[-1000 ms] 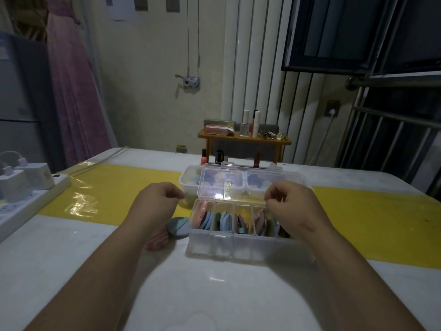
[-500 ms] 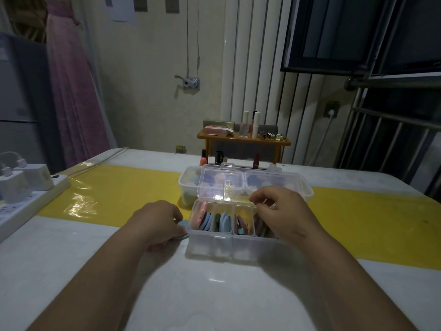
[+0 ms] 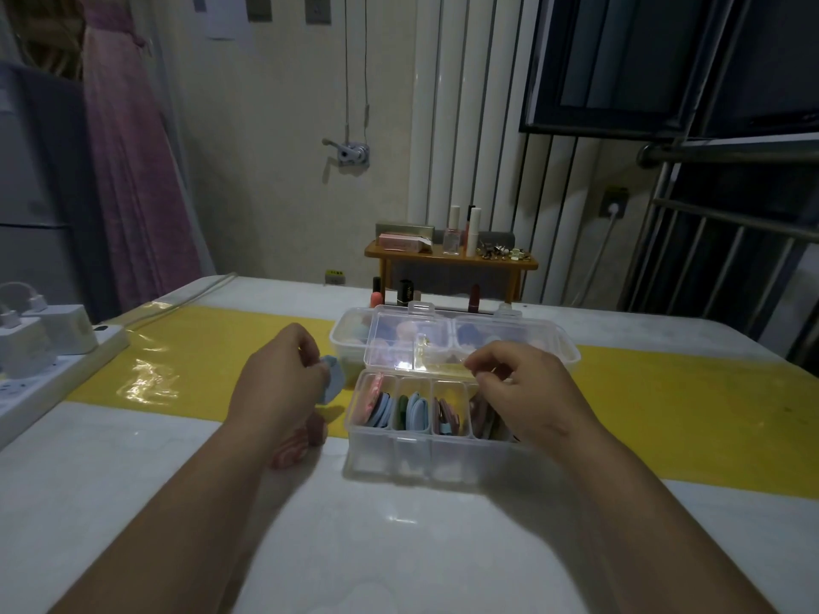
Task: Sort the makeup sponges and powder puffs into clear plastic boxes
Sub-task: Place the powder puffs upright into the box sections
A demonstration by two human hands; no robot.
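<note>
From the head view, my left hand (image 3: 283,383) pinches a blue puff (image 3: 332,381) at its fingertips, lifted off the table (image 3: 133,502) and just left of the divided box (image 3: 399,454). Below that wrist, a pink striped puff (image 3: 301,440) lies on the table, waiting to be sorted. My right hand (image 3: 527,392) hovers over the box's right end with its fingers curled near the edge of the raised lid (image 3: 412,343). Whether they grip the lid, a puff or nothing, I cannot tell. Between my 2 hands, 3 compartments show puffs standing on edge; a 4th sits under my right hand. Just beyond both hands stands a second clear box (image 3: 350,347), with pale shapes inside.

I judge this to be mid-sort: 1 puff in hand, 1 loose. Next, the blue puff needs carrying right, turning on edge and slipping into a compartment with blue ones, without the lid dropping.
</note>
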